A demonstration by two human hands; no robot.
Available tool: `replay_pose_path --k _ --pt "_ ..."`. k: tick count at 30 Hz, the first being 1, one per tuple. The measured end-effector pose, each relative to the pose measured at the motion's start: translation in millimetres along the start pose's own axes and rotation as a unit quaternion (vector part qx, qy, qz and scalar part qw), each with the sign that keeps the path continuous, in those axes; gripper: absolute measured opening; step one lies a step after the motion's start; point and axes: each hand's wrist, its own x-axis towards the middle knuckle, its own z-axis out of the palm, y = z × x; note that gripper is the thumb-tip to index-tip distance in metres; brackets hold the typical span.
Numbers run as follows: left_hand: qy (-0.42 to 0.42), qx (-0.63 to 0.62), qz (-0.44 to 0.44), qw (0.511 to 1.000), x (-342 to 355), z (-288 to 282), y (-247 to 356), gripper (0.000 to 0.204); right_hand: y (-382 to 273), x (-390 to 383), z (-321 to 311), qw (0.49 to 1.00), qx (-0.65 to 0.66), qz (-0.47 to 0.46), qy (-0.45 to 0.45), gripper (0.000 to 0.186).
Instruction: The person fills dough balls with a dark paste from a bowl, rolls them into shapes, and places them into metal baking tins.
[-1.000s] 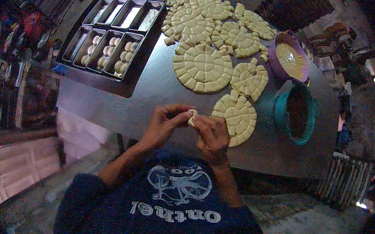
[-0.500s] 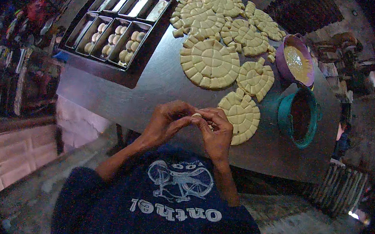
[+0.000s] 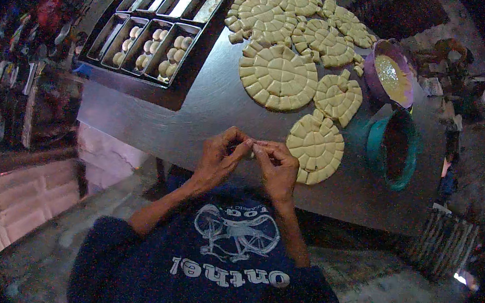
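Close to the table's near edge, my left hand (image 3: 221, 154) and my right hand (image 3: 278, 169) meet fingertip to fingertip. Both are closed in a pinch around a small piece of pale dough (image 3: 252, 154), mostly hidden by the fingers. Just right of my right hand lies a round of dough (image 3: 316, 149), scored into many pieces. Beyond it are a smaller scored round (image 3: 338, 96) and a large scored round (image 3: 278, 76). At the far left stands a set of black loaf pans (image 3: 180, 87); small dough balls (image 3: 172, 59) sit in several of its near compartments.
The metal table (image 3: 142, 114) carries more scored dough rounds (image 3: 263, 17) at the back. On its right stand a purple bowl (image 3: 370, 76) with a yellowish mixture and a teal bucket (image 3: 377, 143). Below left is a pale panelled surface (image 3: 21, 210).
Both hands stay together, and the dough piece shows less between the fingers. The table and what lies on it have shifted slightly right in the picture.
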Motion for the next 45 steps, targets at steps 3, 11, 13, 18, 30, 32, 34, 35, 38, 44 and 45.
replay_pose_path --k 3,11,13,18,30,32,34,35,38,44,45 --pt "0.013 0.028 -0.024 0.999 0 2 1 0.019 7 2 1 1.000 -0.016 -0.018 0.007 0.012" --pt "0.038 -0.067 -0.033 0.996 -1 9 -22 0.028 19 7 4 0.997 0.015 0.064 -0.032 0.010" --pt "0.036 -0.150 -0.042 0.987 0 9 -25 0.043 21 9 2 0.990 0.077 0.107 -0.051 0.015" --pt "0.013 -0.270 -0.093 0.958 2 3 -19 0.064 33 18 4 0.963 0.210 0.129 -0.109 0.022" --pt "0.087 -0.360 0.014 0.929 15 -36 -48 0.057 42 26 29 0.923 -0.192 -0.331 0.024 0.020" --pt "0.120 -0.366 -0.004 0.923 19 -50 -50 0.049 63 27 34 0.911 -0.226 -0.346 -0.002 0.021" --pt "0.138 -0.360 -0.014 0.922 19 -60 -53 0.042 107 32 42 0.910 -0.254 -0.322 -0.066 0.025" --pt "0.143 -0.353 -0.009 0.924 17 -65 -59 0.040 122 34 47 0.896 -0.269 -0.341 -0.091 0.029" --pt "0.148 -0.320 -0.019 0.936 14 -72 -63 0.035 121 29 45 0.900 -0.254 -0.341 -0.098 0.032" --pt "0.159 -0.320 -0.049 0.933 5 -67 -76 0.029 106 36 0 0.932 -0.209 -0.287 -0.076 0.039" --pt "0.162 -0.310 -0.053 0.935 5 -66 -73 0.028 104 41 -22 0.918 -0.243 -0.290 -0.116 0.039"
